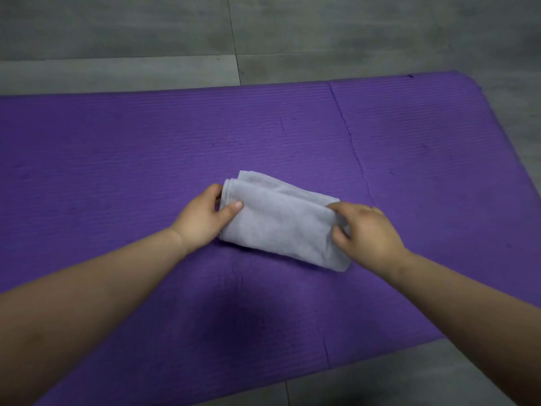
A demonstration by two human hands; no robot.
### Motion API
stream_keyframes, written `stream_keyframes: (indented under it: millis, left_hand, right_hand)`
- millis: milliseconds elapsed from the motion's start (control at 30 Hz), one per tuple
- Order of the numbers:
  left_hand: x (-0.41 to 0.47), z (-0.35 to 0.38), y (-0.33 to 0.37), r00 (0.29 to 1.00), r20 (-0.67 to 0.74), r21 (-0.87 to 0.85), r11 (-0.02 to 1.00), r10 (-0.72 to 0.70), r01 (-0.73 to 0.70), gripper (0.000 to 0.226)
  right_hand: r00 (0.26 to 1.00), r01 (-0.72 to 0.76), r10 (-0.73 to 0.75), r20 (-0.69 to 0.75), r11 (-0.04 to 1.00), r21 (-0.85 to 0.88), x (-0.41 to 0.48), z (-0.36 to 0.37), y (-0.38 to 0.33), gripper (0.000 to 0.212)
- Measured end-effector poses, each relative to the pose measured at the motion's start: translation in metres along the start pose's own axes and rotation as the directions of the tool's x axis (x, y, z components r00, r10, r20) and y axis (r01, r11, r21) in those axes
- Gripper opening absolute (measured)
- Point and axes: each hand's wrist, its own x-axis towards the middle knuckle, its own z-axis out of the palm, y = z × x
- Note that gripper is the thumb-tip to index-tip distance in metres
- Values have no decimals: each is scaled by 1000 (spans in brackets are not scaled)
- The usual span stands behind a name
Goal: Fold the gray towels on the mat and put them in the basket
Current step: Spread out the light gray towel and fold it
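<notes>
One gray towel lies folded into a thick oblong in the middle of the purple mat. My left hand grips its left end, thumb on top and fingers curled round the edge. At the right end, my right hand holds the towel with the thumb pressed into the cloth and the fingers over the far corner. No basket is in view.
The mat lies on a gray tiled floor, which shows beyond its far edge, past its rounded right end and at the near right. A crease runs across the mat right of the towel.
</notes>
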Motion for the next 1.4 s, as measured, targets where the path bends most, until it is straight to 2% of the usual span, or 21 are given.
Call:
stream_keyframes:
  millis: [133,233,267,333,400,433,467,533,600,700,800,867,933,1000,1067,1133,1167,1200,1233,1300,1400]
  left_hand:
    - [22,6,12,992,-111,226,971,-54,78,42]
    - [37,12,23,977,-179,376,910,-114,175,51]
    - [38,14,26,979,-196,475,867,-64,152,55]
    - [38,19,30,952,-184,686,726,246,-55,56]
    - [38,29,35,871,7,779,543,491,-312,53]
    - [39,35,37,876,142,780,493,460,-385,52]
    - [40,41,37,910,237,772,502,341,-389,52]
    - [46,45,35,940,305,783,523,152,-338,52]
    - [53,44,32,938,327,799,496,118,-341,53]
    - [57,43,31,932,346,800,486,107,-352,53]
    - [55,44,32,937,325,787,512,128,-343,55]
    - [50,42,22,928,279,724,582,246,-372,57]
    - [38,34,10,862,80,638,638,500,-430,51]
    - [22,16,-5,802,-141,541,723,580,-429,32]
    - [1,1,-19,902,-160,426,852,401,-303,28]
    - [-18,-8,-21,999,-46,236,972,15,-4,38]
    - [-25,-11,-21,979,60,101,977,-195,188,37]
    - [-29,-13,-20,912,198,-22,929,-359,370,33]
    - [-32,-12,-18,838,321,-114,861,-440,496,26]
    - [-34,-7,-15,780,420,-287,748,-464,599,26]
    - [-24,5,-11,882,276,-562,680,-382,471,42]
  right_hand:
    - [985,-160,162,57,986,-50,29,6,4,38]
    - [959,-262,271,79,959,-105,40,16,6,37]
    - [949,-287,299,97,950,-120,42,21,6,37]
    - [944,-284,301,132,949,-136,44,30,6,37]
    - [947,-246,268,175,959,-140,46,34,5,40]
    - [945,-237,262,196,961,-144,47,34,5,41]
    - [939,-236,265,220,960,-149,49,34,5,42]
    - [922,-252,282,265,957,-142,54,29,5,41]
    - [911,-281,293,289,956,-82,61,22,5,42]
    - [897,-240,213,387,970,23,72,15,-6,62]
    - [864,-234,197,463,972,22,79,16,-15,67]
    - [878,-243,212,429,970,20,80,19,-17,61]
    - [889,-268,233,395,963,35,81,21,-17,56]
    - [855,-344,277,439,936,79,82,20,-16,56]
    - [811,-415,283,512,895,164,83,20,-12,53]
    - [799,-464,266,539,842,274,83,20,-7,46]
    - [801,-485,259,539,809,333,81,20,-6,41]
    - [803,-503,250,540,771,391,79,19,-7,37]
    - [806,-514,233,545,732,447,78,19,-10,34]
    - [816,-517,177,550,648,559,78,18,-19,32]
    - [823,-519,60,564,482,706,78,18,-38,12]
